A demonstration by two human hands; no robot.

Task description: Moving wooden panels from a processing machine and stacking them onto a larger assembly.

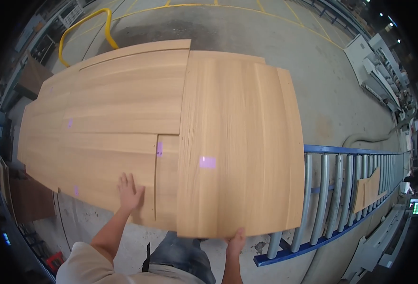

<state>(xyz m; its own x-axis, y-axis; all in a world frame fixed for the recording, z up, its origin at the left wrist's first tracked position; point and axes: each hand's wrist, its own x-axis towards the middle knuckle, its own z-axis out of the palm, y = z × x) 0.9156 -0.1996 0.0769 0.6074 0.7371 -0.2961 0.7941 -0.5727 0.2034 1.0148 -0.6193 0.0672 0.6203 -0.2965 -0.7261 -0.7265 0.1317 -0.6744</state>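
Several light wood-grain panels lie overlapped before me. On the right, a large wooden panel lies on top of the others, its grain running away from me, a purple sticker near its left side. My right hand grips this panel's near edge, thumb on top and the other fingers hidden below. My left hand rests flat, fingers stretched, on the lower left panel. Beyond that one lies another wide panel. Small purple stickers mark several of the panels.
A roller conveyor with blue rails runs off to the right, carrying a cut wood offcut. A bent yellow rail stands behind the panels at the far left. Grey machinery lines the right. A brown board stands at the left.
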